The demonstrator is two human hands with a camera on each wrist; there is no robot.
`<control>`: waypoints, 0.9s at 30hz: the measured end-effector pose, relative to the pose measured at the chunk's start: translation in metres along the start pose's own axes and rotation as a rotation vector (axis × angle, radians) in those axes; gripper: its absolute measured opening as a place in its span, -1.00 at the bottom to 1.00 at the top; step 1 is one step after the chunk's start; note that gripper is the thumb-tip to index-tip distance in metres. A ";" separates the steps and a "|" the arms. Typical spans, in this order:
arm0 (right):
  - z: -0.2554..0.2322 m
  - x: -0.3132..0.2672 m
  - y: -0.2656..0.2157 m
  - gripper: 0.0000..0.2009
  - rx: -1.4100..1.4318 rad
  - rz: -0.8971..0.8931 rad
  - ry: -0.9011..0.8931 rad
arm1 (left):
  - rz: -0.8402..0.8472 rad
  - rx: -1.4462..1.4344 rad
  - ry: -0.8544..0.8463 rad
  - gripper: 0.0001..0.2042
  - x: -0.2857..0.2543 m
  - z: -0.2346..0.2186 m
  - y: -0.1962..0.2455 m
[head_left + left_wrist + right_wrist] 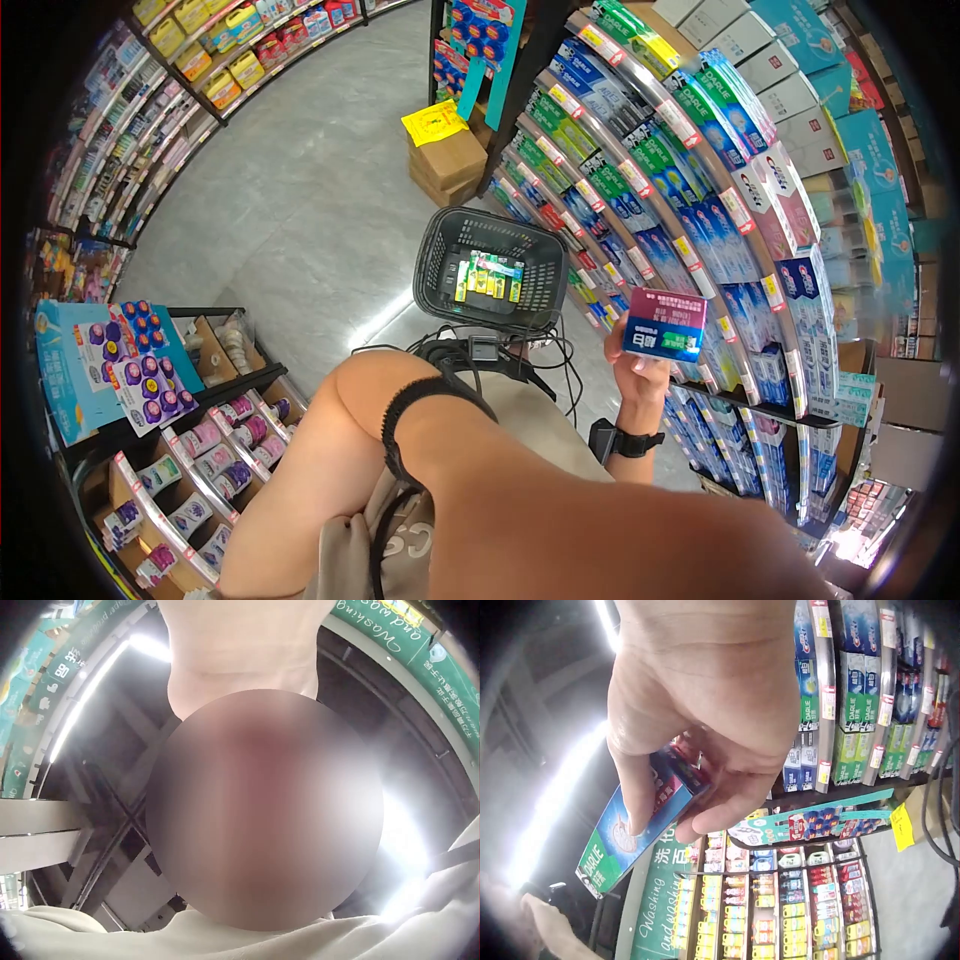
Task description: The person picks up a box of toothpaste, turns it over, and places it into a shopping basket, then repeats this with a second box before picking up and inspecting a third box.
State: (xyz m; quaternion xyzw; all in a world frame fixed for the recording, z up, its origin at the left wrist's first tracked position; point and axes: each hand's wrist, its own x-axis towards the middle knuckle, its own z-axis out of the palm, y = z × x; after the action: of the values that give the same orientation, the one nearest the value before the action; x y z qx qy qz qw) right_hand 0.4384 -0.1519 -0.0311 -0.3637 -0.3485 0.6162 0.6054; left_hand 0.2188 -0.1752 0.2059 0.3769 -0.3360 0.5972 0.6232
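My right hand point(640, 375) grips a Darlie toothpaste box point(665, 325), beside the toothpaste shelves. Fingers and thumb wrap the box point(641, 825) in the right wrist view; it is blue and green, with a dark red side in the head view. My bent left arm point(520, 480) crosses the front of the head view, a black lacy band around it. The left hand point(244, 660) is raised at my head; only its wrist end shows in the left wrist view, its fingers hidden by a blurred patch.
A black basket point(432, 285) with several green and yellow boxes stands on the grey floor. Toothpaste shelves point(640, 185) rise along the right. Brown cartons point(450, 160) sit behind the basket, under a yellow sheet. A low shelf point(215, 460) lines the left. Black cables point(570, 365) hang near my waist.
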 end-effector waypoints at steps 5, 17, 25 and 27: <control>0.017 0.003 -0.016 -0.32 0.007 0.036 -0.074 | 0.002 0.012 0.000 -0.81 -0.001 0.004 -0.001; 0.008 -0.005 -0.011 -0.28 0.021 0.011 -0.031 | -0.023 -0.006 -0.008 -0.80 -0.001 0.010 -0.001; 0.012 -0.005 -0.015 -0.27 0.008 0.021 -0.066 | -0.026 -0.014 0.000 -0.79 -0.003 0.011 -0.002; 0.008 -0.007 -0.011 -0.27 0.002 0.018 -0.031 | -0.021 -0.025 0.002 -0.79 -0.004 0.013 -0.004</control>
State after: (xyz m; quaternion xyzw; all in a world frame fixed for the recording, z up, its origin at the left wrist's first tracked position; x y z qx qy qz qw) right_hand 0.4375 -0.1588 -0.0173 -0.3567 -0.3541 0.6276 0.5946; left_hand 0.2228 -0.1883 0.2080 0.3719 -0.3388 0.5870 0.6344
